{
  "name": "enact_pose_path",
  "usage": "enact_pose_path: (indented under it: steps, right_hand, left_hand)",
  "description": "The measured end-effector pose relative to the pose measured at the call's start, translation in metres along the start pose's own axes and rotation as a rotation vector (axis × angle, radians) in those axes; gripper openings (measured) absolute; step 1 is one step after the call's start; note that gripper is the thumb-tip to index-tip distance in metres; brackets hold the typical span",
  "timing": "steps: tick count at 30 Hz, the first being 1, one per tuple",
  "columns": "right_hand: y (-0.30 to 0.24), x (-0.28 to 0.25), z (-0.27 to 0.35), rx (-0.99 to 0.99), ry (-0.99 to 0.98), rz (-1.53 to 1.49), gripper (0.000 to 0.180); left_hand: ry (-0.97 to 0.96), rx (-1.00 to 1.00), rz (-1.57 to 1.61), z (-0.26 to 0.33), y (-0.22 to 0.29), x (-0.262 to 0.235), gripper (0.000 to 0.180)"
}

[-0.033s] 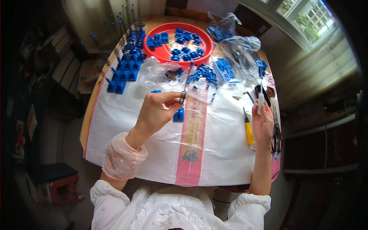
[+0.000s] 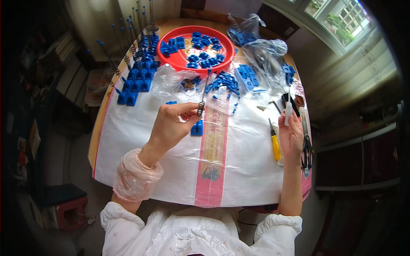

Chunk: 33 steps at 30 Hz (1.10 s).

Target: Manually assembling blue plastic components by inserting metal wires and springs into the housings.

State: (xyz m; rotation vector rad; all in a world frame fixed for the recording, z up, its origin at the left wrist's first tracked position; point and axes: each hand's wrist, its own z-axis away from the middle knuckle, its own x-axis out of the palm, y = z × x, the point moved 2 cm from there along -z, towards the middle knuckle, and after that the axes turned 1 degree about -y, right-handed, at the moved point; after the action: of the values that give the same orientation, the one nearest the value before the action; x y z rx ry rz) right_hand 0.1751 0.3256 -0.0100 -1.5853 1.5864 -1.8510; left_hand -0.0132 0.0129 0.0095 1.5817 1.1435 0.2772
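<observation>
My left hand [image 2: 168, 121] pinches a dark coil spring [image 2: 200, 109] between thumb and fingertips, above the middle of the table. Through the spring runs a thin rod [image 2: 206, 90] with a blue tip, pointing up and away from me. Just below these fingers a blue plastic block [image 2: 196, 128] lies on the sheet. Over on the right, my right hand [image 2: 292, 135] is closed around a white-handled tool [image 2: 288, 113] with a slim shaft, held upright; its tip is hard to make out against the things behind.
A red tray [image 2: 162, 59] of blue parts stands at the back. Blue blocks [image 2: 139, 81] carrying sprung rods line the left edge. Small blue pieces [image 2: 224, 83] and plastic bags [image 2: 168, 81] lie between. A yellow-handled tool [image 2: 275, 145] and scissors [image 2: 306, 153] rest at right.
The whole view has shifted slightly to the left. My right hand and the white-handled tool have moved a little away from me. Both hands keep their holds.
</observation>
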Motion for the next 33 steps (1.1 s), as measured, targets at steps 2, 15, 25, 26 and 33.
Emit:
enact_pose_path:
  steps: [2,15,25,26,33]
  right_hand:
    - [-0.004,0.008,0.002,0.017,0.003,-0.015,0.035]
    - [-0.008,-0.012,-0.040,-0.107,0.260,0.879,0.025]
    - [0.017,-0.031,-0.050,-0.164,0.221,1.177,0.028]
    - [0.016,-0.031,-0.049,-0.161,0.225,1.221,0.029]
    - [0.000,-0.023,-0.036,-0.272,0.302,1.347,0.041]
  left_hand:
    - [-0.005,0.000,-0.009,0.000,0.002,0.000,0.023]
    - [-0.008,0.018,-0.055,0.000,0.003,-0.001,0.021]
    - [-0.001,0.018,-0.032,0.001,0.002,0.000,0.022]
    - [-0.003,0.018,-0.033,0.001,0.002,0.000,0.022]
    - [-0.008,0.017,-0.032,-0.001,0.005,0.001,0.022]
